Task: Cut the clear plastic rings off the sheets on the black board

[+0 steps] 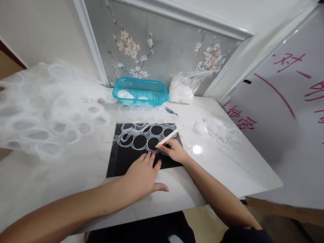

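Observation:
A black mat [121,162] lies on the white marble table [215,175]. Across its far half stretches a clear plastic sheet [141,135] with round holes cut in it. My right hand [173,150] is closed around a thin white stick-like tool [168,137], with the tip resting on the sheet near a hole. Flat on the mat just left of it lies my left hand [143,175], fingers stretched out, pressing down on the sheet's near edge.
A large heap of the same holed plastic sheet [48,111] covers the table's left side. At the back stand a turquoise basket [140,91] holding white discs and a plastic bag [181,89] of white pieces. Loose clear scraps [215,130] lie to the right. A whiteboard [283,111] leans at far right.

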`<state>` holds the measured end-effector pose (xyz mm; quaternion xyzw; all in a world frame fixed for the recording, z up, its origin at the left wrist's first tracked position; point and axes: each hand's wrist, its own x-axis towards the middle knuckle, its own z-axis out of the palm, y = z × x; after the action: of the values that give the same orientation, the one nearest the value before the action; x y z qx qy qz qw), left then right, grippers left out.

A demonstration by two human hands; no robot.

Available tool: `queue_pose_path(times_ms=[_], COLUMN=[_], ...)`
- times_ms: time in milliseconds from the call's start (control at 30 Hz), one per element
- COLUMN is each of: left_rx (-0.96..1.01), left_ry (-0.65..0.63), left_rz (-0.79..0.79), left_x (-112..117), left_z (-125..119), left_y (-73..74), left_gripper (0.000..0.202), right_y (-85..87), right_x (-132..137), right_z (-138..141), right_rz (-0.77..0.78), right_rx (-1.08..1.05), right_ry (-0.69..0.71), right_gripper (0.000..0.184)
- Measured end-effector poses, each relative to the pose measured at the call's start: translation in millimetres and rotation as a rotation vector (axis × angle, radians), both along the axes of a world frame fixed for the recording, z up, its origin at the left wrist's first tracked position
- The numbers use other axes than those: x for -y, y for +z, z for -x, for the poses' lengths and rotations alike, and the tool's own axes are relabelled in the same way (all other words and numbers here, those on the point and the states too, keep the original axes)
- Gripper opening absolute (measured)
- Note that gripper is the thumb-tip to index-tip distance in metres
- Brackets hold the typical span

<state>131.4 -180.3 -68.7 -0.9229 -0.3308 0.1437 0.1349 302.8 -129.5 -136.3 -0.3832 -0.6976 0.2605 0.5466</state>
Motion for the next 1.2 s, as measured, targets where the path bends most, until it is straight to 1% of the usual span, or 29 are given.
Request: queue_pose_path(times_ms=[200, 300, 367, 433, 500, 633, 700, 767, 800, 833, 900, 933, 967, 1000, 1033, 1067, 1133, 1200], left_rx=[-0.07, -0.087, -0.097, -0.107, -0.113, -0.097, -0.103, -0.118, -0.122, -0.123, -0.12, -0.11, -0.098, -0.086, -0.071, -0.05, 0.01, 0.104], left_ry=[-0.028, -0.022, -0.012, -0.001, 0.019, 0.039, 0.058, 0.078, 0.084, 0.086, 0.083, 0.071, 0.051, 0.032, 0.011, -0.014, -0.077, -0.16], left_rz=[-0.093, -0.092, -0.076, -0.03, 0.066, 0.263, 0.331, 0.39, 0.409, 0.42, 0.432, 0.419, 0.394, 0.37, 0.341, 0.305, 0.226, 0.127], left_x=[1, 3, 4, 3, 0, -9, -13, -15, -16, -16, -16, -16, -16, -16, -16, -16, -16, -15], left_z=[0, -2, -4, -4, -3, 4, 7, 8, 8, 8, 9, 10, 10, 11, 11, 11, 8, 4], left_y=[-1.7, 0.1, 3.9, 10.3, 18.7, 37.1, 45.0, 51.5, 54.1, 56.2, 58.3, 58.0, 56.9, 54.8, 52.0, 48.7, 41.2, 33.3], left_gripper=[0.089, 0.088, 0.087, 0.084, 0.08, 0.074, 0.072, 0.068, 0.067, 0.065, 0.063, 0.061, 0.06, 0.059, 0.059, 0.058, 0.054, 0.049], right_y=[-1.6, -1.6, -1.7, -2.6, -5.1, -10.1, -5.3, 9.3, 20.0, 31.9, 55.0, 63.5, 68.5, 69.3, 66.0, 58.8, 36.5, 11.6], right_x=[-1, -1, 0, 4, 9, 18, 13, -4, -16, -28, -50, -56, -59, -57, -52, -43, -19, 6], right_z=[-1, -1, -1, 0, 2, 7, 4, -6, -14, -22, -39, -46, -50, -52, -51, -49, -41, -34], right_rz=[-0.009, -0.037, -0.073, -0.123, -0.186, -0.378, -0.465, -0.479, -0.461, -0.441, -0.421, -0.423, -0.43, -0.434, -0.428, -0.404, -0.302, -0.186], right_rx=[0.027, 0.019, 0.031, 0.068, 0.16, 0.523, 0.648, 0.605, 0.524, 0.441, 0.297, 0.176, 0.055, -0.052, -0.123, -0.145, -0.075, -0.043], right_ry=[-0.007, -0.01, -0.007, -0.016, -0.047, -0.166, -0.207, -0.319, -0.415, -0.517, -0.683, -0.764, -0.81, -0.818, -0.79, -0.733, -0.585, -0.472], right_gripper=[0.017, 0.015, 0.014, 0.014, 0.016, 0.021, 0.018, 0.015, 0.015, 0.018, 0.033, 0.036, 0.037, 0.035, 0.031, 0.029, 0.027, 0.027])
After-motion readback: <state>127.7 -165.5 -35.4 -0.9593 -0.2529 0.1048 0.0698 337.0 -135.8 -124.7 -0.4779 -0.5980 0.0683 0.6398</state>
